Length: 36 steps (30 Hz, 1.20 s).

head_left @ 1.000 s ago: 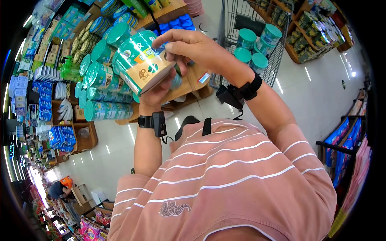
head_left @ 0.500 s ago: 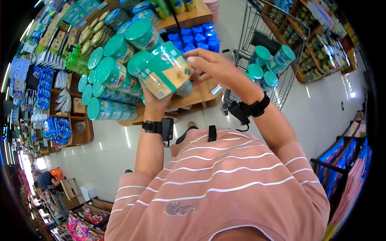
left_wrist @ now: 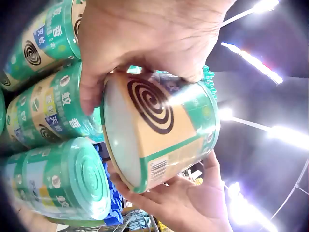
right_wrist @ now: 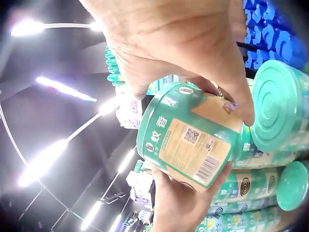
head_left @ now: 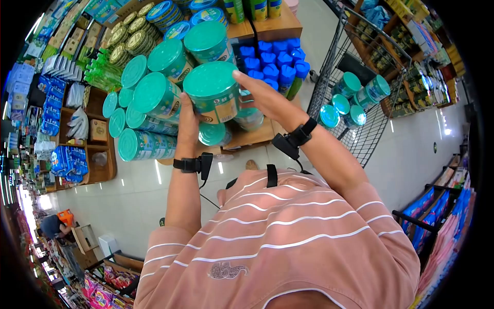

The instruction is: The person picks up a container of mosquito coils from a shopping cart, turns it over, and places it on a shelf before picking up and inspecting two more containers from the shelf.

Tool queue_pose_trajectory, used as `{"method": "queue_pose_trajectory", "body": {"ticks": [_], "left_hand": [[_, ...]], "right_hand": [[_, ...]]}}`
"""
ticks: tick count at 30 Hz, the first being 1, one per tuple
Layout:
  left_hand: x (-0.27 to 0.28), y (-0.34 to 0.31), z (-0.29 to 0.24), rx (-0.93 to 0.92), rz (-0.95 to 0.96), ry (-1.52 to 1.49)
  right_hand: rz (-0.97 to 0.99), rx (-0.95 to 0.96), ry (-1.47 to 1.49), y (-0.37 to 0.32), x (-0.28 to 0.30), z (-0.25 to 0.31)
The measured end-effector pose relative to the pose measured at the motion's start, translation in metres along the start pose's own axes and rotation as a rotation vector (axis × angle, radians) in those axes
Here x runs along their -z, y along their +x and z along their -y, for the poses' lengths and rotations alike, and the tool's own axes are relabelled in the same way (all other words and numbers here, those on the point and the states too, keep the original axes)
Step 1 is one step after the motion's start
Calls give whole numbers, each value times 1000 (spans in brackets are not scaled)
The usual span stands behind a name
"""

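Note:
Between my two hands is a tub of mosquito coils [head_left: 212,95], with a green lid facing up and a tan-and-green label. My left hand [head_left: 189,123] grips its left side, thumb up along the wall. On the opposite side my right hand [head_left: 270,100] holds it, thumb at the lid rim. A dark spiral and barcode show on the tub [left_wrist: 152,106] in the left wrist view, where its pale base is visible too. From the right wrist, a label panel with a square code faces out on the tub [right_wrist: 193,145].
Stacked matching tubs [head_left: 154,95] lie just beyond and left of my hands. Blue-capped cans [head_left: 278,64] stand behind on a wooden display [head_left: 280,28]. To the right, a shopping cart [head_left: 329,56] carries several green-lidded tubs [head_left: 350,85]. Another person [head_left: 54,226] bends at the far lower left.
The tub has turned from tilted, base side showing, to lid up, and both hands have shifted round it. My view has moved, bringing the stacked tubs and display closer.

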State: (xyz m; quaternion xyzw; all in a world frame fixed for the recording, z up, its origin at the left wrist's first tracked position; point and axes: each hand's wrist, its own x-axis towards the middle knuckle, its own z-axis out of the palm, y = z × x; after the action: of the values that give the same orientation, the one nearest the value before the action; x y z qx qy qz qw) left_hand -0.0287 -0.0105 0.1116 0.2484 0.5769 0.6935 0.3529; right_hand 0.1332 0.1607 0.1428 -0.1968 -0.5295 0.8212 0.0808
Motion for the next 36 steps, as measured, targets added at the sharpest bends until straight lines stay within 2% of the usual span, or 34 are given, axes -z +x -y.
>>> {"method": "queue_pose_trajectory", "body": {"ticks": [6,10,18,25,28,36], "left_hand": [[23,20,0,12,-73,120],[25,22,-14,104,-70,172],[23,12,-45,248,-75,270],[27,13,-25,127,-156,142],[26,11,-22,94,-182,97],[25,6,-22,40,-178,80]], "right_hand": [[-70,24,-33,53,-6,-16],[-120,132,-13,70,-13,-20],[-100,200,68,91,-17,-26],[-29,326,73,113,-15,-42],[-44,325,65,120,-14,-49],[-133,228,-212,120,-6,-46]]}}
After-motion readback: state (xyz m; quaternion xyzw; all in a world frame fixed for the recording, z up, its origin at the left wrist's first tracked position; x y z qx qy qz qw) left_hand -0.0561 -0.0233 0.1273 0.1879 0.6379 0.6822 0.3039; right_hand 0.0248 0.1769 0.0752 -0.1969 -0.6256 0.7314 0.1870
